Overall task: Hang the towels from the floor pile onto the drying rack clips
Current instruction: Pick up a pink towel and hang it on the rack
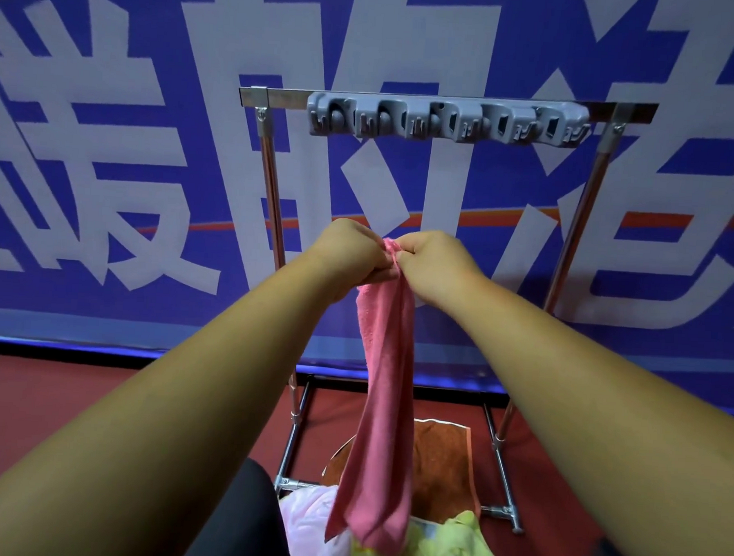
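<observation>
The pink towel point(387, 385) hangs in front of the rack point(269, 166), inside its frame and well below its top bar. Its top edge is gathered into a small bunch and the rest drops in 1 long narrow fold. The lower tip reaches down to the pile at the rack's foot.

Both hands meet at that bunch. The left hand point(349, 251) and right hand point(434, 264) have their fingers clenched around the gathered fabric, knuckles nearly touching, so the towel is held by 2 grips side by side.

The grey clip strip point(446, 119) runs along the rack's top bar, and nothing hangs from any of its slots. On the floor point(53, 397) between the rack's base rails lie a brown towel point(440, 464), a yellow towel point(457, 546) and a pale towel point(306, 517), the last 2 nearest the person. Behind the rack stands a blue banner point(107, 179) with large white characters.

This looks like the first hanging: the towel is lifted and being readied, not yet clipped. The next move likely calls for raising the bunch up to the strip and pressing it into 1 slot. The wad should be kept tight and narrow enough to seat there. 1 hand may need to steady the fabric while the other pushes it home.
</observation>
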{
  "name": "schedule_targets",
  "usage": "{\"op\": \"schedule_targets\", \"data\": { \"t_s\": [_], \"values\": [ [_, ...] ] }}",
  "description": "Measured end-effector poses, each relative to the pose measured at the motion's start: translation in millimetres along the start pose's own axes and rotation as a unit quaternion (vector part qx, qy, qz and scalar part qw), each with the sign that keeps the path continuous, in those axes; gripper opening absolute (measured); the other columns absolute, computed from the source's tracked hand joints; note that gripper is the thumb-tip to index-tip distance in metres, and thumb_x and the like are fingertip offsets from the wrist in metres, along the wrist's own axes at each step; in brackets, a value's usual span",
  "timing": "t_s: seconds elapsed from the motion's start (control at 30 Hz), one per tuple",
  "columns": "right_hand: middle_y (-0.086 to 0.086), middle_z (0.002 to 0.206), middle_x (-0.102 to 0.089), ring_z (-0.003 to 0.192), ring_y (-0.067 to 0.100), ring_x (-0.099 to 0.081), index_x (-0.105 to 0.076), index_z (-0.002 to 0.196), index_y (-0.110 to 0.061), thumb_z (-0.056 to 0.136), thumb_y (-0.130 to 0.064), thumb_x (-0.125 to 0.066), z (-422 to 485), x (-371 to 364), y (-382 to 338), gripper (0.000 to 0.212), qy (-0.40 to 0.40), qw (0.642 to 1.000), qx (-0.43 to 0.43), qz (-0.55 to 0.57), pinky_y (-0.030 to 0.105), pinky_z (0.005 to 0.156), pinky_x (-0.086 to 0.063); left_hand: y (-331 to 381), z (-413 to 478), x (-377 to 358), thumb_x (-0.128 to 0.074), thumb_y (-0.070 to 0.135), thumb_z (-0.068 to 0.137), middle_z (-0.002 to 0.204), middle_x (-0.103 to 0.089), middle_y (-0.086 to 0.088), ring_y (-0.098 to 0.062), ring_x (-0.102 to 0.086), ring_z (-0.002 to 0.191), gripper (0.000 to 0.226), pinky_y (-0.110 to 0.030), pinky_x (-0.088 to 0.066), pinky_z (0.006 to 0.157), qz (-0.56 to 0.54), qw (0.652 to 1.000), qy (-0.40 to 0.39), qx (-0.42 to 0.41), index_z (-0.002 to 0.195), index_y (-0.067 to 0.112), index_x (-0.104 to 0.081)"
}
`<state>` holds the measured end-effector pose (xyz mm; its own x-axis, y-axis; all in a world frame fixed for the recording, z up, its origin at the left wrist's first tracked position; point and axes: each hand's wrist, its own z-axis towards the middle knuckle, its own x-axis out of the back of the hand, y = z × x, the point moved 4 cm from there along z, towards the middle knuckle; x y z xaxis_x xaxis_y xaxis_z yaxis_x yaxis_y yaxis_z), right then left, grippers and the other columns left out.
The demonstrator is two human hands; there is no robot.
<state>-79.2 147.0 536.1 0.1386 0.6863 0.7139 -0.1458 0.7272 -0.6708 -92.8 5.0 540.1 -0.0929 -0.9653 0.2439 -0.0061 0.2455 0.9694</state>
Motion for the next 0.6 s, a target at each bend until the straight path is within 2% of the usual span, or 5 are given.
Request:
{"op": "schedule_targets", "data": {
  "t_s": [0.07,0.2,0.27,0.4,0.6],
  "values": [
    [-0.001,0.090,-0.075,0.083,0.016,-0.067,-0.079,0.098,-0.023,0.104,-0.021,-0.056,-1,0,-1,0.024,-0.014,1.000,0.006,0.016,0.027,0.062,-0.046,0,2,-1,-0.068,-0.011,0.091,0.113,-0.076,-0.022,-0.023,-0.078,0.089,0.033,-0.030,-0.064,0.075,-0.023,1.000,0.005,0.002,0.124,-0.007,-0.068],
    [-0.009,0.081,-0.073,0.074,0.007,-0.064,-0.080,0.111,-0.028,0.097,-0.018,-0.064,-2,3,-2,0.023,-0.027,0.997,0.026,0.072,0.025,0.065,-0.049,6,-1,-2,-0.072,-0.002,0.097,0.115,-0.074,-0.027,-0.031,-0.076,0.108,0.013,-0.038,-0.062,0.095,-0.024,0.999,0.008,0.025,0.107,-0.009,-0.074],
    [-0.007,0.086,-0.075,0.080,0.010,-0.068,-0.079,0.116,-0.028,0.096,-0.020,-0.067,-1,5,0,0.025,-0.035,0.994,0.032,0.100,0.030,0.075,-0.058,8,-2,3,-0.077,0.000,0.093,0.111,-0.073,-0.033,-0.035,-0.079,0.098,0.010,-0.040,-0.066,0.087,-0.035,0.999,0.024,0.022,0.096,0.000,-0.068],
    [-0.003,0.099,-0.082,0.098,0.016,-0.078,-0.078,0.121,-0.028,0.096,-0.021,-0.075,8,7,6,0.025,-0.054,0.987,0.031,0.149,0.044,0.094,-0.064,7,7,12,-0.083,0.009,0.091,0.101,-0.077,-0.023,-0.027,-0.081,0.081,0.056,-0.036,-0.067,0.073,-0.002,1.000,0.002,0.000,0.141,0.006,-0.058],
    [0.002,0.099,-0.083,0.095,0.021,-0.080,-0.079,0.118,-0.022,0.097,-0.017,-0.077,15,13,-2,0.023,-0.048,0.979,0.031,0.194,0.047,0.092,-0.065,18,12,27,-0.085,0.030,0.090,0.098,-0.079,-0.011,-0.017,-0.072,0.080,0.032,-0.028,-0.065,0.068,0.073,0.996,-0.020,-0.052,0.117,0.016,-0.076]
  ]
}}
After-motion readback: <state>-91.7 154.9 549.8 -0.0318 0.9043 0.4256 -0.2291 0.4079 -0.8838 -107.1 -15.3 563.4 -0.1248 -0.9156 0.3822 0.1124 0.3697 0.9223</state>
